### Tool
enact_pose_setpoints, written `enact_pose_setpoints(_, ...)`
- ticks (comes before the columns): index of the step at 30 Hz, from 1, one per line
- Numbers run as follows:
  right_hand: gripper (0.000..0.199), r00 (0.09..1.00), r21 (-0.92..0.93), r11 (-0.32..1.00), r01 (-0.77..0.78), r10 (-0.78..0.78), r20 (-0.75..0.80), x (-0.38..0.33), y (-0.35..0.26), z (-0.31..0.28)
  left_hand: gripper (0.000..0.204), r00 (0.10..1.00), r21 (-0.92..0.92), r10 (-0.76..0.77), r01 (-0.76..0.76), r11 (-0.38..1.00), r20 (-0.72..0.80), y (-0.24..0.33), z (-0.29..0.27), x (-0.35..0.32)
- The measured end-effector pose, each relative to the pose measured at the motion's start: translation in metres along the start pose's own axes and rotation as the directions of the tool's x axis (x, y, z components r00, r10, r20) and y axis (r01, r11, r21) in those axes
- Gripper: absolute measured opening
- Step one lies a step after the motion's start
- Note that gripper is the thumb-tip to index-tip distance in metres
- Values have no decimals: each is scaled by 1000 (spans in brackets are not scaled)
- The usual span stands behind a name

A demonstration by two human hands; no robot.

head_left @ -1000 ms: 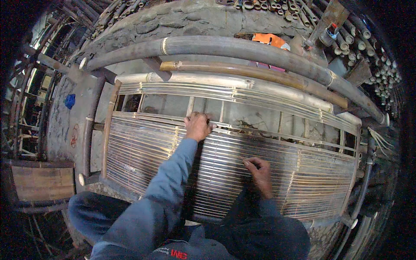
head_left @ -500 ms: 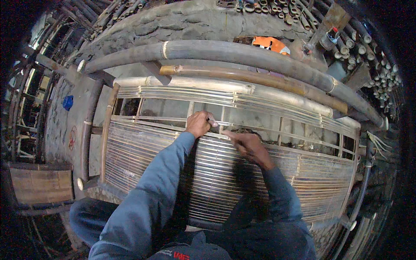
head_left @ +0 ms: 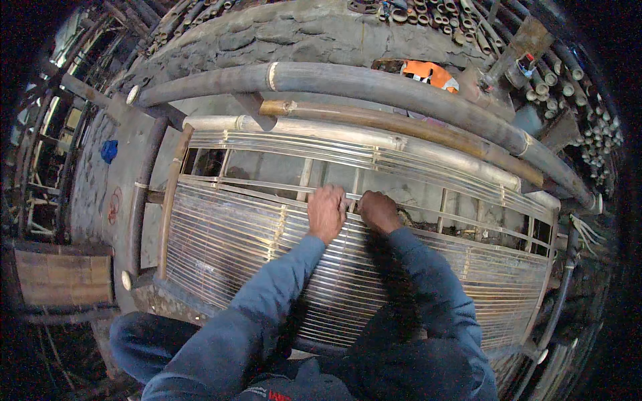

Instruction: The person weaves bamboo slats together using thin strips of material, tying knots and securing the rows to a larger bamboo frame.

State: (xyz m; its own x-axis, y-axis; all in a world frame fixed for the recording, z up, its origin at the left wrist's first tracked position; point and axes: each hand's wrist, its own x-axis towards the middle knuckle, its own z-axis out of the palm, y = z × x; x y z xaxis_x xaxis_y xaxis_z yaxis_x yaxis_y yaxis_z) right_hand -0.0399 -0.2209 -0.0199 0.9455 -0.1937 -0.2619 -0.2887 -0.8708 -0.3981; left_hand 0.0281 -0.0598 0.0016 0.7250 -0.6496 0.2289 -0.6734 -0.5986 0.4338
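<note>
A bamboo frame with many thin parallel bamboo strips [head_left: 307,267] lies in front of me. My left hand [head_left: 327,212] is closed on a bamboo strip [head_left: 271,186] at the near edge of the gap between the two groups of strips. Right beside it, my right hand [head_left: 380,211] is also closed at the same strip, knuckles up. A short upright crosspiece [head_left: 357,179] rises between the hands across the gap. The fingertips of both hands are hidden, so any small thing within them cannot be made out.
A thick bamboo pole [head_left: 374,83] spans the far side, with a thinner brown pole [head_left: 401,123] below it. Cut bamboo poles [head_left: 558,77] are stacked at the far right. An orange cloth [head_left: 430,75] and a blue item [head_left: 109,151] lie on the ground. A woven panel [head_left: 63,275] stands at left.
My left hand has shifted right and turned its back up. My right hand, blurred and lower before, has come up close beside it and closed. The view has shifted slightly.
</note>
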Motion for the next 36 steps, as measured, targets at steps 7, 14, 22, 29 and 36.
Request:
enact_pose_setpoints(7,17,963,151,964,-219,238,-124,-6,-27,-3,26,810,183,-309,250,951,499,-2,-4,14)
enact_pose_setpoints(14,11,934,206,948,-243,286,-215,-16,-8,11,35,362,-19,121,-272,962,924,-26,46,62)
enact_pose_setpoints(22,11,935,187,966,-180,227,-273,-2,-31,14,39,553,246,-267,114,963,789,-72,81,48)
enact_pose_setpoints(29,14,941,178,967,-180,222,-256,-12,-12,13,38,619,270,-529,467,842,580,2,30,43)
enact_pose_setpoints(36,13,940,-37,999,-23,9,-340,-7,-19,5,24,840,104,-439,430,897,320,-19,34,17)
